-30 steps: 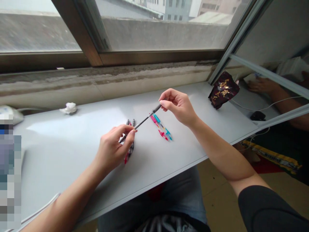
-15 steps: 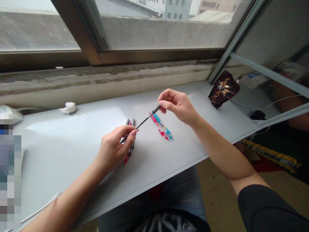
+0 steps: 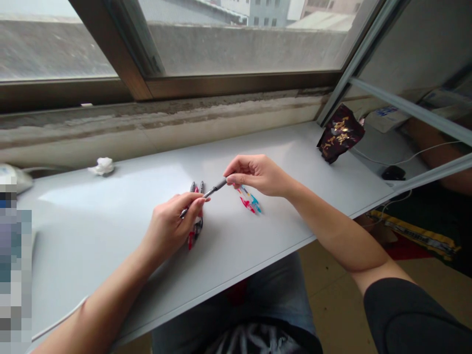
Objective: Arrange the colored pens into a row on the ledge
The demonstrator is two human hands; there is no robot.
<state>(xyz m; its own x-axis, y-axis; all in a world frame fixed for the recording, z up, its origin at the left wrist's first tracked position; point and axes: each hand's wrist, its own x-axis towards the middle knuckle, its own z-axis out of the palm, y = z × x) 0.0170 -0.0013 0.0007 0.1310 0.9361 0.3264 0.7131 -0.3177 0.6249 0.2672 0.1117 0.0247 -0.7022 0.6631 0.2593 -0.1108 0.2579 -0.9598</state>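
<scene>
A slim black pen [image 3: 211, 192] is held between both hands just above the white desk [image 3: 110, 221]. My left hand [image 3: 171, 227] pinches its lower end. My right hand [image 3: 258, 174] pinches the grey upper end with thumb and fingertips. Under my left hand lie a few dark and red pens [image 3: 195, 227] side by side. Beneath my right hand rest a pink pen and a blue pen [image 3: 249, 200] on the desk.
A crumpled white tissue [image 3: 101, 166] lies near the window sill at the back left. A dark snack bag [image 3: 341, 133] leans at the desk's right end. Beyond a glass divider [image 3: 405, 110], another person's arm [image 3: 442, 152] rests by a cable.
My right hand has come down and left toward my left hand, so the pen between them looks shorter and lies lower over the desk. The view has shifted slightly.
</scene>
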